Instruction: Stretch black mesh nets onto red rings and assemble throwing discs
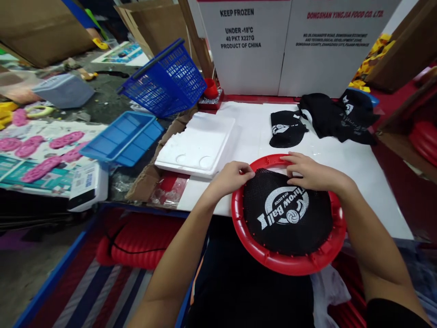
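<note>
A red plastic ring rests tilted over my lap and the front edge of the white table surface. Black mesh fabric with a white "Throw Ball X" print spans most of it. Along the lower rim the mesh meets small pegs, while a gap shows between mesh and ring at the top. My left hand is closed, pinching the mesh edge at the ring's upper left. Over the upper right, my right hand has its fingers curled at the mesh edge, one finger reaching to the rim; its grip is partly hidden.
More black printed mesh pieces lie behind the ring. To the left are a white foam lid, a blue tray and a blue basket. A white carton stands at the back. Stacked red rings sit below left.
</note>
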A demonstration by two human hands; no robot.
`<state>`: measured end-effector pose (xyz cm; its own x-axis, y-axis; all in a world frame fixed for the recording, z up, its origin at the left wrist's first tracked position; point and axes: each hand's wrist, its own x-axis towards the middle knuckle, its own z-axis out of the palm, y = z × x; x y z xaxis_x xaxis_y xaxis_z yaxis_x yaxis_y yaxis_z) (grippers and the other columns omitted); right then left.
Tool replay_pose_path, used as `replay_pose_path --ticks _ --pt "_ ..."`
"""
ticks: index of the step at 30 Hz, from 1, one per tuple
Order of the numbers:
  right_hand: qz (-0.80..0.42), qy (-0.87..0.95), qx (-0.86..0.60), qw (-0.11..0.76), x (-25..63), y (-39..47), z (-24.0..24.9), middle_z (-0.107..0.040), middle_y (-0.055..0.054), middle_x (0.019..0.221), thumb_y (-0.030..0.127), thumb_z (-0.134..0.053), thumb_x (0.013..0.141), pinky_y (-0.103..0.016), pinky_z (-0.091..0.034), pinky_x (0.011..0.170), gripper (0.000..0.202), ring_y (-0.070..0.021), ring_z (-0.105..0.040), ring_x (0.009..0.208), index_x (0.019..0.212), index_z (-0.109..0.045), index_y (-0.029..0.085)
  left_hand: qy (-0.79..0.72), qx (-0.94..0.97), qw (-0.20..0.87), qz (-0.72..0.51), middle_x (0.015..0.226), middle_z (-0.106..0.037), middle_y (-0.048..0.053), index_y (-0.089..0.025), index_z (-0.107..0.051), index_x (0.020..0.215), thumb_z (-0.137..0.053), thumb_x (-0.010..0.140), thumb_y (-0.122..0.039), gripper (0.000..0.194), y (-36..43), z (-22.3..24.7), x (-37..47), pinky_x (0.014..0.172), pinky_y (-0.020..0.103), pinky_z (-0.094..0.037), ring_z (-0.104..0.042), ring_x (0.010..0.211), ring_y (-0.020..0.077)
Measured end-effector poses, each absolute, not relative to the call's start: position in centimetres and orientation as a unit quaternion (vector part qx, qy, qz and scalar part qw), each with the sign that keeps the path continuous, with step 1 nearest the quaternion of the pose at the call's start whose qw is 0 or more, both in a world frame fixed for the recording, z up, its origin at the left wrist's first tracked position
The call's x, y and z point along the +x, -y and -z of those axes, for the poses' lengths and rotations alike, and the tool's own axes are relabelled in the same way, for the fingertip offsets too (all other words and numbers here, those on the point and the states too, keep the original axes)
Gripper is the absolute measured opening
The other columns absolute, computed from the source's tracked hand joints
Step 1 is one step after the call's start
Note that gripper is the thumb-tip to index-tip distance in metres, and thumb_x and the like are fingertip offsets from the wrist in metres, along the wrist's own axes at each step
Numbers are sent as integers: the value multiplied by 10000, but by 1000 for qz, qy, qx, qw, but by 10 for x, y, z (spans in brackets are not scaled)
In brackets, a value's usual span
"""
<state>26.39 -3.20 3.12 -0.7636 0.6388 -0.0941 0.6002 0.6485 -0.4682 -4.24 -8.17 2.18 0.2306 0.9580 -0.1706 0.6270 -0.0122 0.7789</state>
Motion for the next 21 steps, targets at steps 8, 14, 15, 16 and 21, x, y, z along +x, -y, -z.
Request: replay_pose_path --ticks 8,14,15,16,21 --pt "-229 916 -326 54 263 31 -25 -524 -69 1637 308 -680 943 -647 -331 1297 132 -389 -310 1619 849 -726 227 -617 697 323 -169 916 -766 81 -168 -738 917 -578 968 -340 240 80 -34 -40 791 354 -475 -664 838 215" --pt "-235 913 -330 50 259 30 -26 -503 -83 1661 311 -723 924 -639 -326 1301 144 -392 -301 1624 819 -730 212 -607 729 304 -86 964 -770 97 -183 -747 931 -550 975 -350 262 75 -40 -48 803 376 -482 -684 888 245" --pt "-241 911 -332 50 259 30 -27 -503 -86 1662 316 -734 918 -637 -326 1302 147 -391 -300 1626 816 -732 211 -601 740 293 -76 971 -763 104 -183 -755 937 -545 977 -360 278 73 -40 -49 810 384 -485 -681 893 252" --pt "-248 908 -334 49 260 29 -28 -507 -89 1658 329 -742 916 -638 -325 1304 153 -390 -301 1626 817 -737 212 -595 752 276 -68 983 -752 115 -181 -765 948 -540 978 -371 296 72 -41 -51 821 395 -487 -677 899 260" --pt "-299 894 -331 42 262 27 -36 -529 -79 1643 401 -750 915 -640 -318 1312 220 -377 -312 1627 786 -733 225 -564 777 275 -52 1026 -692 134 -177 -761 943 -493 1003 -433 376 70 -35 -64 900 439 -508 -661 924 269"
